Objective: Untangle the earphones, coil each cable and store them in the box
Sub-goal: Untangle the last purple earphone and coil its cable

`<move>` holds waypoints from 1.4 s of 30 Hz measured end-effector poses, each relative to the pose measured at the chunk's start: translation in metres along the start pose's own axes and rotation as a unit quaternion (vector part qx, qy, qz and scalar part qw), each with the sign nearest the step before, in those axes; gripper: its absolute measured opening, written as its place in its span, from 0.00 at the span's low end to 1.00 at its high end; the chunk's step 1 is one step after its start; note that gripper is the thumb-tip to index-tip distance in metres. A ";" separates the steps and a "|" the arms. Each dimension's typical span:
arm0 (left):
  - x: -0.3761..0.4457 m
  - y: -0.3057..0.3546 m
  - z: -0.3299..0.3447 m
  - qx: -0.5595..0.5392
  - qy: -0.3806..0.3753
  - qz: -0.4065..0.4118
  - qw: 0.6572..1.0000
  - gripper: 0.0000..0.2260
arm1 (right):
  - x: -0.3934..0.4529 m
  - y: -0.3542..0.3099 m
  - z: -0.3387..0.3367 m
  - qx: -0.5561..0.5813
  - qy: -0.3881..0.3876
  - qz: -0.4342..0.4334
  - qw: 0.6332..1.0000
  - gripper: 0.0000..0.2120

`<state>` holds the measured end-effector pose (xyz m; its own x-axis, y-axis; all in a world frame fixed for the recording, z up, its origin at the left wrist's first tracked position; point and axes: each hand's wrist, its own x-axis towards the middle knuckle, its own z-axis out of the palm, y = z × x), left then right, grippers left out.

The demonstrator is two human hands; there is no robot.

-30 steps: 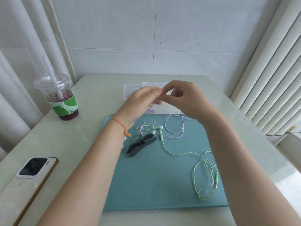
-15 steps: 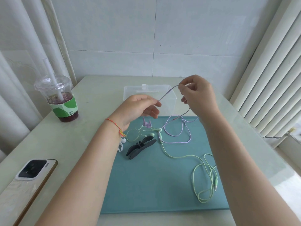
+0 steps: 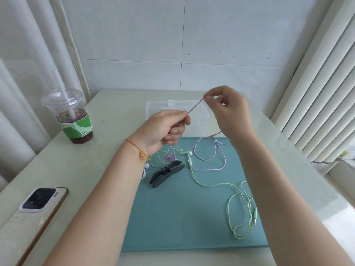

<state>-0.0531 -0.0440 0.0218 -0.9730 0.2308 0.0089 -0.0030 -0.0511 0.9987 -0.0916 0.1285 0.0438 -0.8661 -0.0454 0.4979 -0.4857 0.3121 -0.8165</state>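
Both hands are up over the far edge of the mat, and there's a short stretch of purple earphone cable (image 3: 211, 160) pulled straight between them. Left hand (image 3: 165, 129) has its fingers curled round the cable, thumb and forefinger pinching it where it leaves the fist, purple earbuds (image 3: 170, 156) dangling just beneath it. Right hand (image 3: 228, 110) sits higher and further back, thumb and forefinger nipping the cable's other end of that taut stretch, remaining fingers loosely curled. From under the right hand the purple line drops down and loops across the teal mat (image 3: 182, 217).

Green earphones (image 3: 242, 212) lie loose on the mat, buds near the purple loop, cable trailing toward the near right corner where it gathers in a rough coil with the jack showing. Green and purple lines cross near the buds. A dark grey cable clip (image 3: 167, 174) lies on the mat just below the left hand, and something small and white (image 3: 146, 167) peeks out beside the left wrist, too hidden to name.

Clear plastic box (image 3: 203, 114) stands on the surface behind the hands, just beyond the mat. Off left, an iced drink cup (image 3: 72, 116) with a straw, and a phone (image 3: 30, 212) lying camera up near the front edge of the pale surface (image 3: 96, 160).
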 end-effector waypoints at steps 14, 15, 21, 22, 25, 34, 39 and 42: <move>-0.004 0.000 0.006 -0.076 -0.132 -0.038 0.987 0.13 | 0.009 0.024 -0.002 -0.039 0.100 0.073 0.992 0.04; -0.004 0.003 0.005 -0.135 -0.137 -0.022 0.981 0.12 | 0.009 0.026 -0.002 -0.067 0.066 0.084 0.992 0.03; 0.003 0.010 0.003 -0.354 0.004 0.075 0.932 0.09 | -0.004 0.021 0.011 -0.181 -0.223 0.063 0.956 0.03; 0.005 0.007 0.002 -0.368 0.031 0.097 0.924 0.10 | -0.007 0.017 0.013 -0.187 -0.253 0.049 0.948 0.04; 0.009 0.001 0.000 -0.347 0.092 0.134 0.924 0.12 | -0.013 0.007 0.017 -0.172 -0.306 0.033 0.936 0.05; 0.016 -0.003 0.000 -0.289 0.142 0.130 0.938 0.11 | -0.019 -0.005 0.018 -0.174 -0.366 0.029 0.914 0.07; 0.014 -0.005 0.002 -0.235 0.153 0.134 0.950 0.11 | -0.022 -0.008 0.020 -0.170 -0.371 0.020 0.912 0.06; 0.013 -0.008 0.004 -0.156 0.173 0.121 0.965 0.11 | -0.021 -0.012 0.019 -0.161 -0.337 0.007 0.928 0.05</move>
<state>-0.0643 -0.0366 0.0145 -0.9728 -0.1590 0.1683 0.2163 -0.3654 0.9054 -0.0700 0.1083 0.0374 -0.8021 -0.5882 0.1034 -0.5073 0.5798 -0.6376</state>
